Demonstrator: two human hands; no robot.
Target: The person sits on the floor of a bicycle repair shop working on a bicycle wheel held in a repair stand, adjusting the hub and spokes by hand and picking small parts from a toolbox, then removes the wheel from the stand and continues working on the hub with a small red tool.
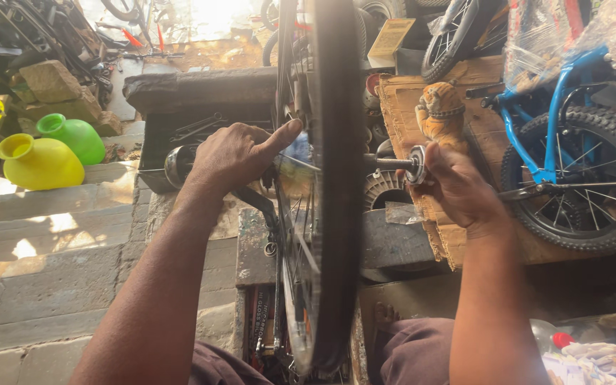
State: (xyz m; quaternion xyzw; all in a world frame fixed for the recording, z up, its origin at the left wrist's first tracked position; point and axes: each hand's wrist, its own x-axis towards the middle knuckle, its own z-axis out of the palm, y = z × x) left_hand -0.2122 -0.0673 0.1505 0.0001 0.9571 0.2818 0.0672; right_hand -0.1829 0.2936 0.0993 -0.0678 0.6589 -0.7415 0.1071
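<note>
A bicycle wheel (336, 214) with a dark tyre stands upright, edge-on, between my arms. My left hand (233, 157) is at its left side by the spokes, fingers curled, index finger stretched toward the rim. My right hand (458, 185) grips the end of the steel axle (393, 163) that sticks out on the right, at a round metal nut or washer (416, 164). What my left hand holds behind the wheel is hidden.
A small blue bicycle (565, 142) stands at the right beside a wooden crate (408, 107). Yellow (37, 164) and green (76, 135) plastic pots sit on the stone steps at the left. An open toolbox (172, 128) with wrenches lies ahead.
</note>
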